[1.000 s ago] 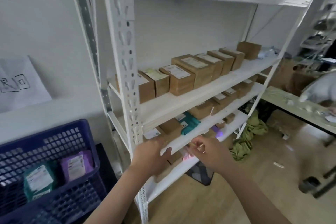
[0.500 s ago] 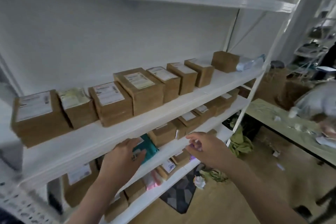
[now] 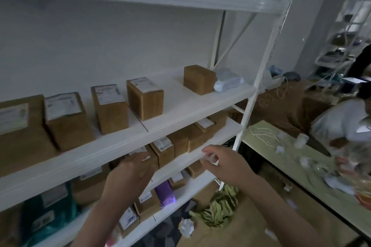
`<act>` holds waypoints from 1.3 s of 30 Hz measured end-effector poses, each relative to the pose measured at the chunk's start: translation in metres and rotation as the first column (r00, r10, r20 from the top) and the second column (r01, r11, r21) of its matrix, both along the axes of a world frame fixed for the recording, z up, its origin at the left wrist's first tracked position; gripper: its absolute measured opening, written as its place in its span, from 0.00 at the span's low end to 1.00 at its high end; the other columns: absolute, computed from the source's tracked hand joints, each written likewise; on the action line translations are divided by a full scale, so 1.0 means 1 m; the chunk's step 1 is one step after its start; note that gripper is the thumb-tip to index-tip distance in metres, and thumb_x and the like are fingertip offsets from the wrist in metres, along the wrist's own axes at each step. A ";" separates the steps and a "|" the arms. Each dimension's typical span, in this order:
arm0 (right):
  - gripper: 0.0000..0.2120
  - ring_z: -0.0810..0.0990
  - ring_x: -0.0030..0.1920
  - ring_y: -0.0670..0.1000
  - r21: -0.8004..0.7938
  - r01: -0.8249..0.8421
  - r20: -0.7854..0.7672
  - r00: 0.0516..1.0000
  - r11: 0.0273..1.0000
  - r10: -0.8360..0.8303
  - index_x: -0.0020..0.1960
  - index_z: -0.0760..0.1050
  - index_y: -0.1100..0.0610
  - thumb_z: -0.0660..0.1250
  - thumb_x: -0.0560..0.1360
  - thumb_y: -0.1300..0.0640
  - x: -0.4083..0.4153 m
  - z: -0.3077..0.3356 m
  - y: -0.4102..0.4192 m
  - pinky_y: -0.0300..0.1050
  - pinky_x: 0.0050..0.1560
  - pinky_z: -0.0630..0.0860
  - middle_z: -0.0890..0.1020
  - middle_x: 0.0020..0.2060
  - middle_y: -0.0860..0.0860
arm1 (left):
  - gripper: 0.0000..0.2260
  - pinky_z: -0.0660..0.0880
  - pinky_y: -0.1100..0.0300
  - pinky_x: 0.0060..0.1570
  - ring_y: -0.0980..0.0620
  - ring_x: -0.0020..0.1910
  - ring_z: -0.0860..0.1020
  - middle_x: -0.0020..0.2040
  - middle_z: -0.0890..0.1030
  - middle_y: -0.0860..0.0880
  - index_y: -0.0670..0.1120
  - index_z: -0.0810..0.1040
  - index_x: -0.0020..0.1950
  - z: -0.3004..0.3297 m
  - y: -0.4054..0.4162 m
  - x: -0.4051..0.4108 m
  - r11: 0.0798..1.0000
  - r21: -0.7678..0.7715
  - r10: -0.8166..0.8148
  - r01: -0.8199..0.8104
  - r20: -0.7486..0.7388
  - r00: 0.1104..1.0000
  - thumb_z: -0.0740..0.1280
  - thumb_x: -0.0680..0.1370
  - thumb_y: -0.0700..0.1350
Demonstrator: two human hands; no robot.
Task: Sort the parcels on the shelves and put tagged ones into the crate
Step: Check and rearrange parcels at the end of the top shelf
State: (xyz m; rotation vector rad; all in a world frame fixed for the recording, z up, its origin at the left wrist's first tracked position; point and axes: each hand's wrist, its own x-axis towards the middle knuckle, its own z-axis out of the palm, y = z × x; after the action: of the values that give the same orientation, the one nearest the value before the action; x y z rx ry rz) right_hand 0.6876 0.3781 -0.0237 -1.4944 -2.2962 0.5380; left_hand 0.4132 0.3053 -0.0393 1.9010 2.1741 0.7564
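Above the left grip (image 3: 130, 174) and right grip (image 3: 222, 163), five brown boxes (image 3: 144, 98) stand on one shelf (image 3: 180, 114) — four labelled, one plain — with one pale blue packet (image 3: 227, 82). Below the grips: one purple parcel (image 3: 164, 193), one teal parcel (image 3: 48, 218).

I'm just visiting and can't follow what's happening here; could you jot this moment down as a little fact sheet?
place: white shelves stacked with brown boxes
left hand: reaching into the second shelf, fingers on a labelled box
right hand: at that shelf's front edge, pinching something small and pale; too blurred to name
lower shelf: a teal parcel, a purple parcel
crate: not in view
floor: green cloth, crumpled paper
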 end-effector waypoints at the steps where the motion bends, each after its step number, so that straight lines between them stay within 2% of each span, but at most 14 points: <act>1: 0.18 0.77 0.51 0.40 -0.005 -0.001 0.001 1.000 1.000 0.001 0.66 0.74 0.44 0.64 0.78 0.41 0.017 0.003 0.018 0.38 0.50 0.74 0.78 0.53 0.39 | 0.19 0.75 0.52 0.56 0.49 0.59 0.78 0.62 0.79 0.52 0.51 0.75 0.69 0.003 0.014 0.017 1.000 -0.007 -0.001 0.001 -0.004 1.000 0.64 0.79 0.54; 5: 0.17 0.78 0.49 0.41 -0.004 -0.015 -0.005 1.000 1.000 0.015 0.64 0.76 0.47 0.65 0.78 0.42 0.064 0.012 0.095 0.41 0.49 0.75 0.79 0.52 0.39 | 0.19 0.74 0.56 0.53 0.51 0.58 0.78 0.63 0.79 0.53 0.53 0.74 0.69 0.012 0.068 0.069 1.000 -0.003 0.020 -0.019 0.018 1.000 0.66 0.79 0.54; 8: 0.16 0.79 0.49 0.44 -0.001 -0.023 0.005 1.000 1.000 0.023 0.63 0.76 0.47 0.65 0.78 0.42 0.083 0.013 0.156 0.44 0.50 0.77 0.80 0.52 0.40 | 0.17 0.75 0.61 0.49 0.55 0.55 0.80 0.62 0.80 0.55 0.57 0.75 0.67 0.012 0.111 0.088 0.998 0.040 0.055 -0.054 -0.030 0.998 0.66 0.78 0.57; 12: 0.14 0.81 0.50 0.48 0.066 -0.060 0.053 0.997 0.996 0.057 0.60 0.76 0.49 0.65 0.78 0.43 0.093 0.013 0.229 0.47 0.50 0.78 0.82 0.50 0.43 | 0.18 0.76 0.60 0.52 0.55 0.55 0.79 0.62 0.80 0.55 0.57 0.75 0.67 0.017 0.171 0.105 0.989 0.083 0.132 -0.125 -0.086 0.988 0.67 0.78 0.58; 18: 0.19 0.79 0.54 0.46 0.167 -0.134 0.100 0.988 0.977 0.119 0.68 0.74 0.48 0.64 0.79 0.43 0.097 0.019 0.327 0.47 0.52 0.78 0.81 0.57 0.44 | 0.17 0.73 0.61 0.46 0.55 0.53 0.77 0.56 0.81 0.56 0.54 0.76 0.66 0.021 0.259 0.119 0.984 0.084 0.166 -0.157 -0.128 0.978 0.65 0.79 0.58; 22: 0.23 0.78 0.54 0.45 0.146 -0.184 0.084 0.981 0.972 0.173 0.70 0.71 0.49 0.63 0.79 0.39 0.097 0.018 0.378 0.45 0.51 0.75 0.79 0.58 0.42 | 0.17 0.77 0.56 0.49 0.53 0.54 0.77 0.54 0.80 0.56 0.53 0.77 0.65 0.022 0.304 0.126 0.980 0.067 0.195 -0.186 -0.155 0.969 0.64 0.79 0.58; 26: 0.29 0.79 0.51 0.47 0.125 -0.221 -0.010 0.975 0.967 0.224 0.76 0.64 0.51 0.65 0.79 0.41 0.088 0.019 0.419 0.49 0.52 0.78 0.80 0.53 0.44 | 0.18 0.77 0.55 0.51 0.52 0.57 0.77 0.57 0.80 0.56 0.54 0.76 0.65 0.025 0.342 0.135 0.971 0.057 0.238 -0.232 -0.167 0.957 0.63 0.79 0.59; 29: 0.28 0.79 0.51 0.47 0.091 -0.271 -0.036 0.961 0.958 0.276 0.76 0.64 0.51 0.65 0.79 0.44 0.080 0.018 0.444 0.49 0.52 0.78 0.80 0.53 0.44 | 0.19 0.76 0.56 0.52 0.53 0.59 0.76 0.60 0.79 0.58 0.56 0.75 0.67 0.030 0.366 0.149 0.963 0.050 0.269 -0.265 -0.186 0.945 0.61 0.79 0.61; 31: 0.25 0.79 0.51 0.46 0.060 -0.307 -0.037 0.950 0.950 0.310 0.73 0.67 0.50 0.65 0.78 0.44 0.077 0.019 0.456 0.48 0.52 0.78 0.80 0.52 0.44 | 0.19 0.76 0.56 0.53 0.54 0.60 0.76 0.62 0.78 0.58 0.57 0.74 0.68 0.032 0.382 0.158 0.959 0.036 0.281 -0.280 -0.190 0.941 0.60 0.79 0.61; 35: 0.12 0.78 0.46 0.45 0.086 -0.374 -0.049 0.924 0.924 0.379 0.55 0.73 0.49 0.67 0.76 0.44 0.073 0.018 0.471 0.45 0.47 0.77 0.79 0.46 0.43 | 0.16 0.77 0.56 0.50 0.53 0.57 0.76 0.59 0.80 0.57 0.55 0.77 0.64 0.033 0.407 0.173 0.956 0.061 0.292 -0.286 -0.152 0.944 0.62 0.79 0.58; 39: 0.11 0.78 0.42 0.44 0.205 -0.364 -0.040 0.924 0.909 0.379 0.50 0.73 0.49 0.67 0.76 0.42 0.075 0.016 0.478 0.45 0.42 0.78 0.79 0.42 0.42 | 0.13 0.77 0.56 0.47 0.52 0.56 0.76 0.56 0.81 0.57 0.53 0.78 0.60 0.028 0.417 0.189 0.953 0.103 0.297 -0.287 -0.102 0.950 0.64 0.79 0.56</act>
State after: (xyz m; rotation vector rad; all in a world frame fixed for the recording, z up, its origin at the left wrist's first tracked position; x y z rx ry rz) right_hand 0.7629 0.8563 -0.0073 -0.9307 -2.5001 0.4446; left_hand 0.6017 0.7221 -0.0114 1.7198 2.5739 0.8174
